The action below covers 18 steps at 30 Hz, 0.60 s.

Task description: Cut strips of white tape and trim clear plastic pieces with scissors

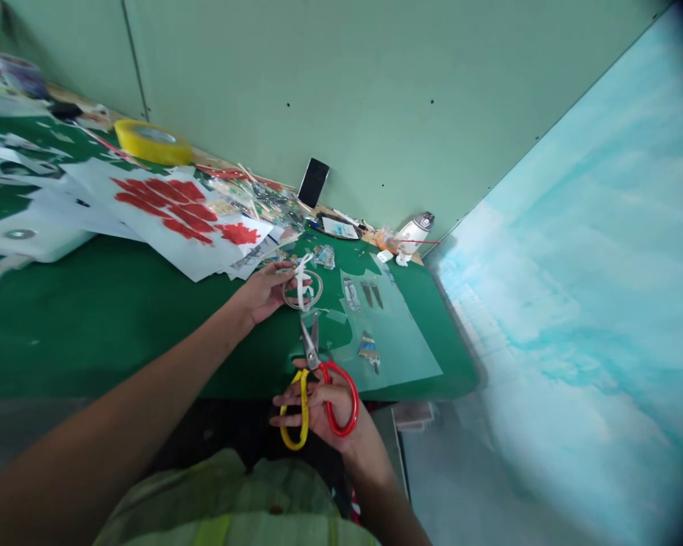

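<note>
My left hand (269, 292) holds a thin ring (320, 290) with a white strip (300, 280) looped across it, just above the green table (193, 326). Below it, my right hand (324, 406) grips scissors (311, 349) with one red and one yellow handle. The scissor blades are parted and point up toward the ring, apart from it. Right of both hands lies a translucent sheet (401, 341) with small dark leaf-like pieces (372, 294) and a blue and brown piece (368, 347) on it.
Papers with red shapes (171, 208), a yellow tape roll (155, 142) and a white device (34, 235) lie to the left. A phone (313, 182) leans on the back wall. A white glue gun or similar tool (414, 233) stands at the back right, near the table's corner.
</note>
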Available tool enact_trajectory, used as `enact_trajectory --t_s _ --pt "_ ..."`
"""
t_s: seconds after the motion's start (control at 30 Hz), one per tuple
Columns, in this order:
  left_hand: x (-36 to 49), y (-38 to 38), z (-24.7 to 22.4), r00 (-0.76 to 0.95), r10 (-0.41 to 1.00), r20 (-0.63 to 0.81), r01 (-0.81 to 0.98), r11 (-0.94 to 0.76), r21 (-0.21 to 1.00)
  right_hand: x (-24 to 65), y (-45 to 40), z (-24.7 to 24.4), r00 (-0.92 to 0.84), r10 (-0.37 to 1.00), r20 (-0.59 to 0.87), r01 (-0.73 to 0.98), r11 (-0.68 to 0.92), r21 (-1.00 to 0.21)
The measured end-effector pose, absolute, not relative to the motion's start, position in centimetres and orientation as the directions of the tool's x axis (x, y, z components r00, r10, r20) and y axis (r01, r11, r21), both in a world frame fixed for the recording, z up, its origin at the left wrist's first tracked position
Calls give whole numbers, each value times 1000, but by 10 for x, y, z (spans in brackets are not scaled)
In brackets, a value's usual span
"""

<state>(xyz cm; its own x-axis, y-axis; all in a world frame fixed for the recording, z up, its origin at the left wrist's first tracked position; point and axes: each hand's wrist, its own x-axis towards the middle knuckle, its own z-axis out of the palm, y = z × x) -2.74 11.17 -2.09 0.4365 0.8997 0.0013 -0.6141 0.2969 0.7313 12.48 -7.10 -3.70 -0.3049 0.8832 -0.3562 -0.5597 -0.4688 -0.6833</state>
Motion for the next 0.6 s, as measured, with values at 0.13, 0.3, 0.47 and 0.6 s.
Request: enact_trajectory --t_s 0.13,0.3,0.47,0.6 --pt "-28 98 -11 440 898 28 -589 265 763 118 -82 -43 -224 911 -346 -582 -410 -703" --pt "-25 93 -7 427 901 74 -583 212 784 118 -119 -37 -186 902 -389 -445 -430 -786" --pt "-32 87 0 401 908 123 -602 160 782 171 -148 -17 -28 941 -337 -44 -338 -940" --pt "-42 73 12 357 916 180 -611 84 787 230 -119 3 346 934 -90 312 -205 -928"
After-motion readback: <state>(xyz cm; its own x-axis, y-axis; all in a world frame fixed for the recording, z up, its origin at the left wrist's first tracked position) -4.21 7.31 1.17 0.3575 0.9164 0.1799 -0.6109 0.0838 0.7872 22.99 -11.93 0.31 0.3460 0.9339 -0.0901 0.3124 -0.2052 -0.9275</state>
